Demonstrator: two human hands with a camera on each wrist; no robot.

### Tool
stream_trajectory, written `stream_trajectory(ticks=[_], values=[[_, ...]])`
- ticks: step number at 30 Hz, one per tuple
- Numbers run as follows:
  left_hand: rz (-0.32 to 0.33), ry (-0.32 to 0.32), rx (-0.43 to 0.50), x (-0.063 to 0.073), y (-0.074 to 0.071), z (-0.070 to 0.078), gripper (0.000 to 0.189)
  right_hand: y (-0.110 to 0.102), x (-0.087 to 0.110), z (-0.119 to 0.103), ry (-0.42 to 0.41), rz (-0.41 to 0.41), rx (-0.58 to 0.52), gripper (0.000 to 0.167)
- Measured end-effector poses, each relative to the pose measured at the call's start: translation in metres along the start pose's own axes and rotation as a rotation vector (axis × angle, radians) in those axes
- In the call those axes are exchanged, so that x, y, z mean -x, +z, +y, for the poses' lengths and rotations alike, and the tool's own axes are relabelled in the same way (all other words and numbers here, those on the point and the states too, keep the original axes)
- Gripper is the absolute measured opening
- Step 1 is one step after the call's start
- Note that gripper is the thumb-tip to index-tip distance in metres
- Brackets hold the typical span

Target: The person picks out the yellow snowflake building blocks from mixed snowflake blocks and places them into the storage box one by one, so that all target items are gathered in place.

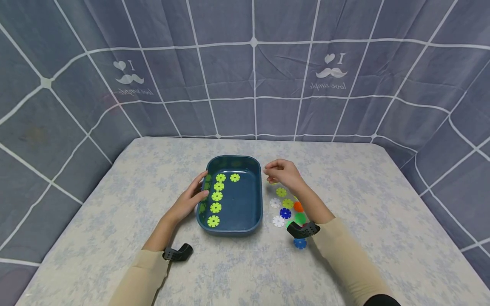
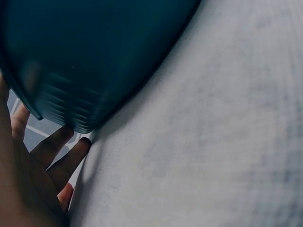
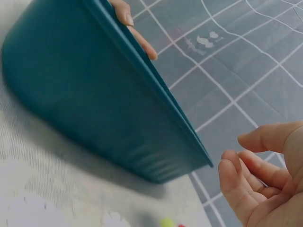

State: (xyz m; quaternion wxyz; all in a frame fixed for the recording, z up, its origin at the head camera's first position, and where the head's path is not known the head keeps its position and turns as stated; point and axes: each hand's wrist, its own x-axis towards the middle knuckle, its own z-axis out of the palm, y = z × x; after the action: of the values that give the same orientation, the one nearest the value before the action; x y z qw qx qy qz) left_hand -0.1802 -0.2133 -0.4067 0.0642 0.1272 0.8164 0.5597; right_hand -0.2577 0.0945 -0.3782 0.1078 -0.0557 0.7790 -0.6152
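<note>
The left hand [image 1: 186, 203] holds the left side of the blue bin [image 1: 243, 199], thumb and a finger over its rim. Just right of the bin, the right hand [image 1: 285, 174] is loosely curled — thumb and forefinger apart, nothing visible between them. Yellow-green discs [image 1: 217, 196] line the bin's left side inside; mixed-colour discs [image 1: 285, 213] lie to its right — partly under the right forearm.

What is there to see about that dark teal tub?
The tub looks like smooth, glossy plastic: deep, rectangular with rounded corners, rimmed, its outer wall ridged at a corner. It stands upright on the table, holding six yellow-green notched discs, five in a column. The left hand touches its left side.
</note>
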Motion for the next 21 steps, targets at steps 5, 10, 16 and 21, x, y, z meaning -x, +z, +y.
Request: stream_trajectory(ticks=[5, 10, 16, 21], values=[[0.010, 0.010, -0.003, -0.007, -0.001, -0.024, 0.064, -0.010, 0.006, 0.005, -0.006, 0.001, 0.023, 0.025], [0.017, 0.017, 0.000, -0.011, -0.002, -0.040, 0.064, -0.020, 0.008, 0.012, 0.012, 0.020, 0.059, 0.025], [0.003, 0.020, 0.011, -0.005, 0.000, -0.017, 0.063, -0.032, 0.013, 0.019, 0.029, 0.050, 0.076, 0.027], [0.000, 0.021, -0.007, 0.000, 0.001, 0.000, 0.062, -0.039, 0.017, 0.027, 0.047, 0.044, 0.075, 0.025]])
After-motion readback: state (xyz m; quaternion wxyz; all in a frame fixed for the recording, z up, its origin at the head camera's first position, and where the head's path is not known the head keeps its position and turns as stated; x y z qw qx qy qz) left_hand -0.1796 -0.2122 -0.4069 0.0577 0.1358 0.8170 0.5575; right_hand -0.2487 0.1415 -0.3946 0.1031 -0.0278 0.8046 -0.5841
